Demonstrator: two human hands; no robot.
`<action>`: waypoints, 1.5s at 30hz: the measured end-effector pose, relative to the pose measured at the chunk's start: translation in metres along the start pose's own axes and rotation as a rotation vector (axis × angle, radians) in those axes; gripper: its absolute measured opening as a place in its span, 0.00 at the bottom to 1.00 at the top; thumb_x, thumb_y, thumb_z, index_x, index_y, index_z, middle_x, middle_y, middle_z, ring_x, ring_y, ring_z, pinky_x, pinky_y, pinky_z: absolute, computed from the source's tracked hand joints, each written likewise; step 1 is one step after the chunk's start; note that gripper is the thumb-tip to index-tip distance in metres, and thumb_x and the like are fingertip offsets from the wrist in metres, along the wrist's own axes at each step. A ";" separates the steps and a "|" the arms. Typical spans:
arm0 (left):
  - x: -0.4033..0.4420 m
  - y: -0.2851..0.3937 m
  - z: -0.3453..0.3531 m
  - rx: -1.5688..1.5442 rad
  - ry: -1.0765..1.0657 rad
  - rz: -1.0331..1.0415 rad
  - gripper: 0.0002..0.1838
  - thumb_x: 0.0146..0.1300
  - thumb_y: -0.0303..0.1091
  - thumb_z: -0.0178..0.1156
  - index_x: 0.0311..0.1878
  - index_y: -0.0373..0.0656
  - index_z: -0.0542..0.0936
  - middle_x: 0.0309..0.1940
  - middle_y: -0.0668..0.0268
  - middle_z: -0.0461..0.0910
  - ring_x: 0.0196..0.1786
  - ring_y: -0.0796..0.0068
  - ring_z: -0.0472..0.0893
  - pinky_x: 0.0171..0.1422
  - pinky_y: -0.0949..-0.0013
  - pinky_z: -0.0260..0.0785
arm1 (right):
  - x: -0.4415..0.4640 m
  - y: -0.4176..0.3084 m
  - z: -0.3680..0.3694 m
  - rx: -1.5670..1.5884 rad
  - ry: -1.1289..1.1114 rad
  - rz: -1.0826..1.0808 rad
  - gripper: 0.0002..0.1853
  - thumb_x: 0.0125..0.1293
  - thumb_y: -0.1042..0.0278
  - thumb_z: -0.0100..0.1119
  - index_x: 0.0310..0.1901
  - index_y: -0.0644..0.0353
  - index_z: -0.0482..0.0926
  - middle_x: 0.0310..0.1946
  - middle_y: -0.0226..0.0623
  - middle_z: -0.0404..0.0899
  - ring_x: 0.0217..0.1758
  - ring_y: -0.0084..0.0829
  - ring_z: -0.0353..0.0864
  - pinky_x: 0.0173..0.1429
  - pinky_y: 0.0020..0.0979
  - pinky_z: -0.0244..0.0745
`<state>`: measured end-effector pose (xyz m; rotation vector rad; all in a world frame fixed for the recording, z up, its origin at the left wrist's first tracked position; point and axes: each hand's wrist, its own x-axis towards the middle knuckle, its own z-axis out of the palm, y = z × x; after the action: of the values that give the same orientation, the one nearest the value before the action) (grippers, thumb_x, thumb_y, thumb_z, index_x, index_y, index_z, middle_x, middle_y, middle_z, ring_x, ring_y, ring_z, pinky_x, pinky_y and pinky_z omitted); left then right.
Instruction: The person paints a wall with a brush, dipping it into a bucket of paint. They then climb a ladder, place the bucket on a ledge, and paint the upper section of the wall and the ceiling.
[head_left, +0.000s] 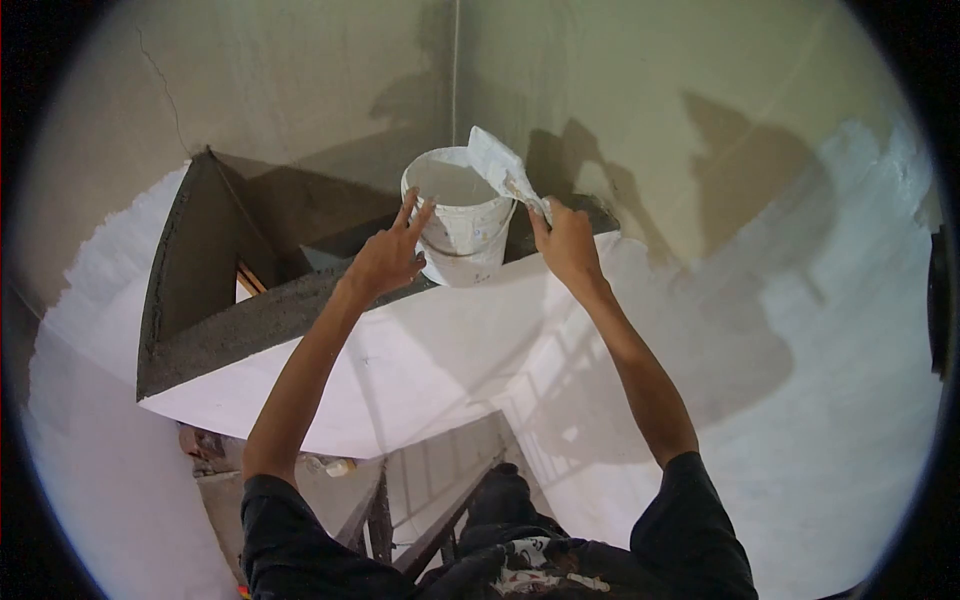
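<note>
A white bucket [465, 240], smeared around its sides, stands on the grey cement ledge in the corner. My left hand [385, 258] is at the bucket's left side, its fingers stretched out and apart against the bucket near the rim; nothing is grasped in it. In my right hand [570, 245] is the handle of a wide, flat-bladed tool that looks like a putty knife [497, 165], coated in white. Its blade points up and left over the bucket's right rim. The bucket's contents look pale, but I cannot make out what they are.
The rough cement ledge [260, 325] curves to the left around a recess. Below it is a white-coated wall face [330, 375]. Bare greenish wall [620, 70] rises behind, with white coating [860, 260] on the right. Dark ladder rails [440, 535] stand beneath me.
</note>
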<state>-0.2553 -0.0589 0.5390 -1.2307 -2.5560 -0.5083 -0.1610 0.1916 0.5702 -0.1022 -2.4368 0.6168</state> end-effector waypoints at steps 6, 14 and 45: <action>0.001 -0.001 0.001 -0.018 -0.002 -0.001 0.48 0.44 0.26 0.63 0.68 0.46 0.49 0.69 0.44 0.40 0.36 0.43 0.79 0.41 0.52 0.74 | 0.000 0.000 -0.002 -0.001 -0.006 -0.007 0.15 0.64 0.60 0.51 0.30 0.66 0.73 0.21 0.56 0.75 0.30 0.57 0.76 0.34 0.49 0.69; 0.001 -0.001 0.002 -0.009 -0.023 -0.021 0.48 0.44 0.26 0.63 0.68 0.46 0.49 0.69 0.45 0.39 0.36 0.43 0.79 0.41 0.52 0.74 | 0.000 -0.002 -0.004 0.016 0.035 -0.065 0.15 0.64 0.61 0.51 0.30 0.68 0.73 0.20 0.56 0.74 0.28 0.57 0.75 0.32 0.48 0.68; 0.010 0.025 -0.002 0.030 -0.069 -0.052 0.46 0.48 0.23 0.62 0.69 0.40 0.47 0.71 0.52 0.36 0.56 0.41 0.70 0.52 0.55 0.72 | -0.120 0.135 -0.023 1.465 0.069 0.692 0.13 0.67 0.58 0.48 0.28 0.53 0.63 0.19 0.21 0.58 0.19 0.15 0.58 0.20 0.19 0.54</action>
<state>-0.2420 -0.0382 0.5493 -1.1937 -2.6494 -0.4445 -0.0604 0.2951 0.4588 -0.3288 -1.2924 2.4068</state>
